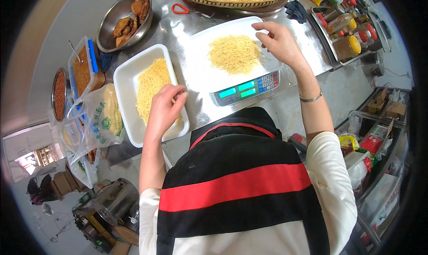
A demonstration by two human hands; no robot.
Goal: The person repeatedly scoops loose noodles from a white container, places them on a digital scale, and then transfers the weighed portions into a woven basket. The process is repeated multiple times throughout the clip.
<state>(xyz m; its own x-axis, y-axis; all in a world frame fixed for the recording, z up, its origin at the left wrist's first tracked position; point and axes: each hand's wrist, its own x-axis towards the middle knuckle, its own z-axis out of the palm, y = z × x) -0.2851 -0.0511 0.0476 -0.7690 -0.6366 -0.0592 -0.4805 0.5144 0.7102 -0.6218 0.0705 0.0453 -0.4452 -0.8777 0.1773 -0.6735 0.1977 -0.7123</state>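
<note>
Over the right side of a white plastic tub (126, 84) is my left hand (163, 110), its fingers curled and thumb close to the index finger. Whether it pinches anything is hard to see. Thin yellow noodles (154, 75) lie in the tub, partly hidden by that hand. A second heap of noodles (234, 54) rests on the white tray (200, 59) of a digital scale (261, 84) with lit displays. My right hand (281, 44) hovers at the tray's right edge, thumb and index finger apart, with nothing seen between them. A few loose strands lie below its fingertips.
Behind the scale stands a woven basket (230, 0) of noodles, with red-handled scissors (182, 9) nearby. A steel bowl (110, 24) holds cooked meat pieces. A plastic noodle bag (103, 117) sits left of the tub. Jars (347, 47) fill a rack at right.
</note>
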